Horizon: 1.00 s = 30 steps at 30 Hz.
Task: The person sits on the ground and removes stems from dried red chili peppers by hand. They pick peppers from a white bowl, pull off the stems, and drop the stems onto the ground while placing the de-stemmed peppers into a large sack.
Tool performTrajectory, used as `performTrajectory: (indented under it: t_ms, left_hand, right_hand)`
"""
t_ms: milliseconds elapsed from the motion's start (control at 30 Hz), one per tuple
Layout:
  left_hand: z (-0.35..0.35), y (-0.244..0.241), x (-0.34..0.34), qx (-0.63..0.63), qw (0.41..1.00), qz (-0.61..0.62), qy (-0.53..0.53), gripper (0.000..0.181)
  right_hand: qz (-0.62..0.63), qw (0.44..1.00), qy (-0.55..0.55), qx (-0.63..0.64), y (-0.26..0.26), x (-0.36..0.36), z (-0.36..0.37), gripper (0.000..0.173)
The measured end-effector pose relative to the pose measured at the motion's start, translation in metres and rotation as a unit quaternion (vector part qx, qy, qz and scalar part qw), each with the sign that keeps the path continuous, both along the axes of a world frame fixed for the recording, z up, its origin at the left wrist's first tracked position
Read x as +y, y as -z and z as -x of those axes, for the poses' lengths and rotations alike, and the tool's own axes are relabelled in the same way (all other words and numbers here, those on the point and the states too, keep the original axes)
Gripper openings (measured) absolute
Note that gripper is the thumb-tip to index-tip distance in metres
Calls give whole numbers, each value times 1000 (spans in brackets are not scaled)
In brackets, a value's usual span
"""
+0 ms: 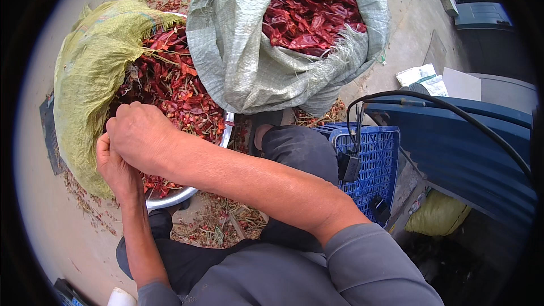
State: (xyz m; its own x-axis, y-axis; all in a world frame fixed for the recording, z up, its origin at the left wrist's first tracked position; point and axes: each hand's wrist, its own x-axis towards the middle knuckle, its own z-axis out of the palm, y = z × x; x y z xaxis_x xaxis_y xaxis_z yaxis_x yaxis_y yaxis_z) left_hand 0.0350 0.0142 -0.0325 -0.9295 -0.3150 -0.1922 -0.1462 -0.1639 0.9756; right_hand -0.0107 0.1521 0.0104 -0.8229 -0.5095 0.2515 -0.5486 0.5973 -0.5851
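My left hand [117, 170] and my right hand [138, 136] meet at the near edge of a yellow woven sack [85, 76], the right one partly over the left. Their fingertips are turned away and hidden, so what they hold cannot be made out. The sack lies on its side, its mouth towards a round metal basin [174, 199]. Dried red chili peppers [165, 72], with stems and broken bits, spill from the sack into the basin. Beyond the basin a whitish woven sack [246, 51] stands with its mouth rolled down, full of red chili pieces [314, 12].
Stems and chili scraps [221, 225] litter the concrete floor [80, 238] around my feet. To my right stands a blue plastic crate [369, 165] with a black cable [463, 114] looping above it. Farther right are a blue metal panel [459, 140] and another yellow sack [437, 214].
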Motion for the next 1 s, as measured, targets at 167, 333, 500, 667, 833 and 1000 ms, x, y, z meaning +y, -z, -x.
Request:
performTrajectory:
  t_ms: [167, 333, 500, 667, 833, 1000]
  left_hand:
    - [3, -46, -10, 95, 957, 244, -122, 20]
    - [-4, -33, -22, -95, 890, 260, 362, 18]
    - [-35, 36, 24, -232, 777, 372, 452, 69]
    - [30, 83, 38, -45, 797, 514, 313, 62]
    - [41, 96, 27, -230, 650, 593, 417, 63]
    - [32, 75, 5, -199, 723, 542, 380, 41]
  right_hand:
    - [-163, 984, 71, -31, -6, 15, 27, 16]
    - [-38, 988, 144, -48, -7, 34, 34, 13]
    - [-22, 995, 71, -67, -7, 14, 28, 17]
    - [-20, 995, 30, -93, -27, 20, 31, 20]
    - [-36, 995, 29, -92, -25, 25, 22, 20]
    - [29, 989, 59, -130, -22, 28, 27, 16]
